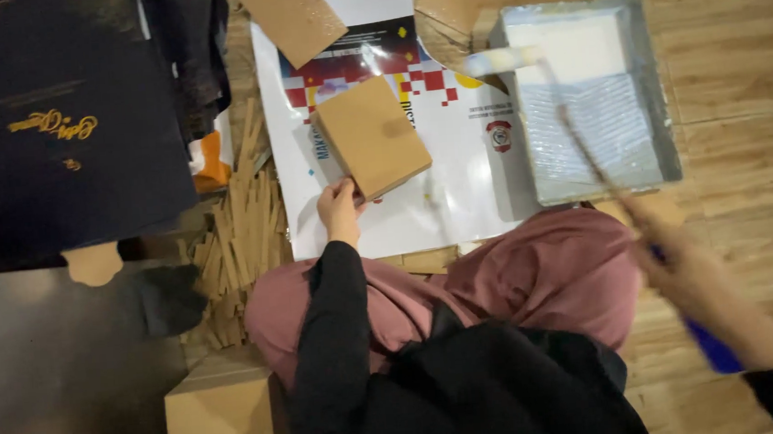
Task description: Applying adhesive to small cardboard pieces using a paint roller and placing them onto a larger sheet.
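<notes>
**Mia:** What is the left hand point(339, 213) doing?

**Ben:** Its fingers are closed on the near corner of a flat brown board point(372, 136). The board is tipped up a bit. It sits over a big white poster point(456, 176) with red squares, spread out on the wooden floor point(743, 129).

**Mia:** And the right hand point(695, 281)?

**Ben:** It looks blurry. Its fingers are wrapped around the blue handle of a paint roller point(580, 131). The long thin stick goes up from the hand, and the soft white roller end hangs over the top left corner of a grey paint tray point(663, 89).

**Mia:** What is in the tray?

**Ben:** White paint, at the far end. The tray rests on the floor, just beside the poster on the right.

**Mia:** Are there more boards?

**Ben:** Yes, 2 more brown boards point(293, 17) lie at the top of the poster. A heap of thin wooden sticks point(242, 227) lies left of the poster, near the left hand. A cardboard box point(223, 414) stands close to the person's knee.
</notes>
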